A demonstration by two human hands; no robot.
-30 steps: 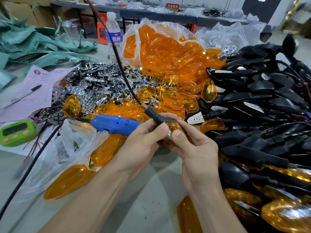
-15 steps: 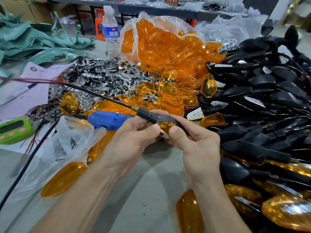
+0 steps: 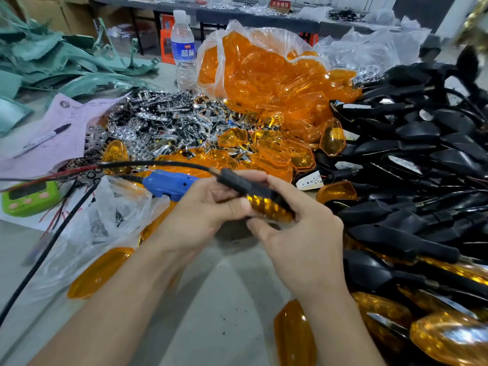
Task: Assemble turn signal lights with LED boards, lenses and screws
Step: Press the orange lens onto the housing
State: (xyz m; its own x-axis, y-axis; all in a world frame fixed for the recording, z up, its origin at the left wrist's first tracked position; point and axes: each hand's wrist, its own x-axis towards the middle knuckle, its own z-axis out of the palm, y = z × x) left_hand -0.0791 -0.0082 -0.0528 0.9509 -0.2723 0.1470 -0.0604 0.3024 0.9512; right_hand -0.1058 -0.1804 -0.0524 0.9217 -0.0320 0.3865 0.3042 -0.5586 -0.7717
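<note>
Both hands hold one turn signal light (image 3: pixel 266 203) above the table's middle: a black housing with an amber lens facing me and a black stem whose wire (image 3: pixel 148 165) trails off to the left. My left hand (image 3: pixel 200 215) pinches it near the stem end with thumb and fingers. My right hand (image 3: pixel 303 233) grips the lens end from the right and below. A blue electric screwdriver (image 3: pixel 169 184) lies on the table just behind my left hand.
Loose amber lenses (image 3: pixel 277 154) and a clear bag of lenses (image 3: pixel 264 67) lie behind. Chrome reflector parts (image 3: pixel 163 122) are piled at centre-left. Black housings (image 3: pixel 422 180) stack on the right. A small plastic bag (image 3: pixel 105 220), green timer (image 3: pixel 29 198), pen (image 3: pixel 45 140) and water bottle (image 3: pixel 183 48) sit left.
The light has been turned in my hands so its amber lens faces up. Its wire has swung down from upright to lie flat toward the left.
</note>
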